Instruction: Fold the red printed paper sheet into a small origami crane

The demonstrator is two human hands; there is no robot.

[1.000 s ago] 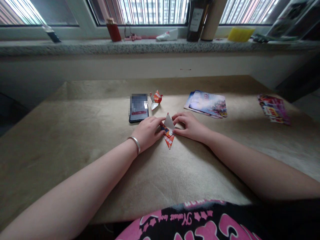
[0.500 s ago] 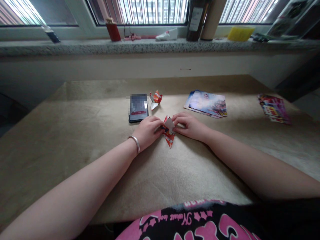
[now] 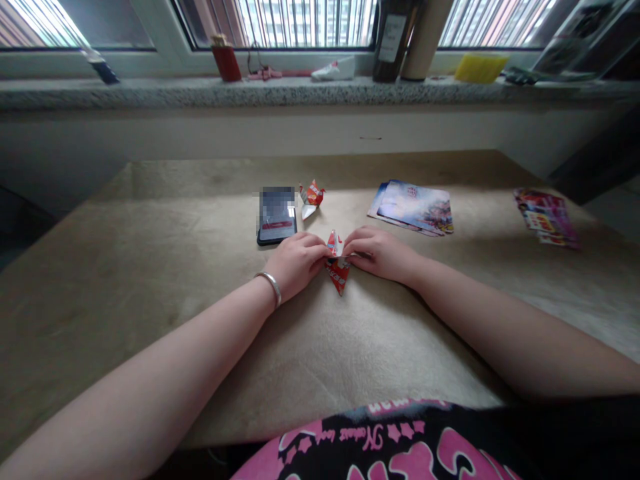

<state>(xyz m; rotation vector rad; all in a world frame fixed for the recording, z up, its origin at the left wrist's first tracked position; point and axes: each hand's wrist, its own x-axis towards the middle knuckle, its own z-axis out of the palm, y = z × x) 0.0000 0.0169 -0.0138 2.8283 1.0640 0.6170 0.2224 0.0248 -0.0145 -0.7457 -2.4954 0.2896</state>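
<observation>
Head view: a phone point(image 3: 277, 230) lay on the worktop point(image 3: 325, 353), landmark for the rest. Folded paper point(image 3: 338, 275), red with white parts, was to the phone's right and nearer the person, one point facing the person. Left hand point(image 3: 299, 261), just off the phone's near right corner, had a narrow grip, pinching the paper's left edge; silver bracelet point(image 3: 271, 288) on that wrist. Right hand point(image 3: 379, 251), farther right of the phone, also had a narrow grip, on the paper's right edge. Fingertips partly hid both edges. Small paper bird point(image 3: 313, 195), red and white, sat just right of the phone. Blue-pink cards point(image 3: 415, 207) overlapped well right of it; red-pink cards point(image 3: 546, 217) lay farther right. Beyond the phone ran a speckled windowsill point(image 3: 300, 95), bearing a yellow block point(image 3: 481, 68), far right.
</observation>
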